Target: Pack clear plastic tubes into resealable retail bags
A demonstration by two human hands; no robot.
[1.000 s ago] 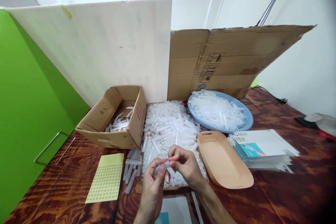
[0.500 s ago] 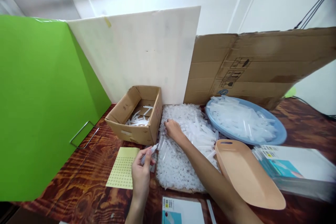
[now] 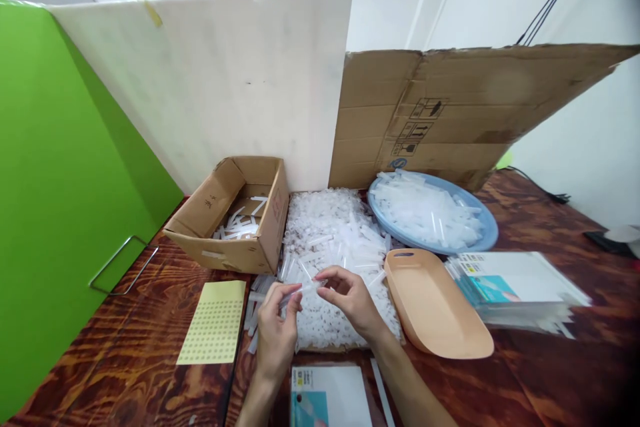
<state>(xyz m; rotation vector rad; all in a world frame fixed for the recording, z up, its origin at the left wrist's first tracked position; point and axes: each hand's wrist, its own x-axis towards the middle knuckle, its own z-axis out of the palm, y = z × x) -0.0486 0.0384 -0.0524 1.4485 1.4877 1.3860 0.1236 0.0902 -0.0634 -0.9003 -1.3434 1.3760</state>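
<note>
Back from the far heap, my right hand now meets my left hand over the near edge of the pile of clear tubes; both pinch one tube level between them. Bare wooden surface lies leftward. Cardboard box holds tubes; the tan tray sits right

Printed card below the hands: cut off by the bottom edge, print too small to read. Both forearms run off that same edge. Left hand hides part of the clear tube; its tip detail too small to tell. Cardboard sheet clipped at right edge.
</note>
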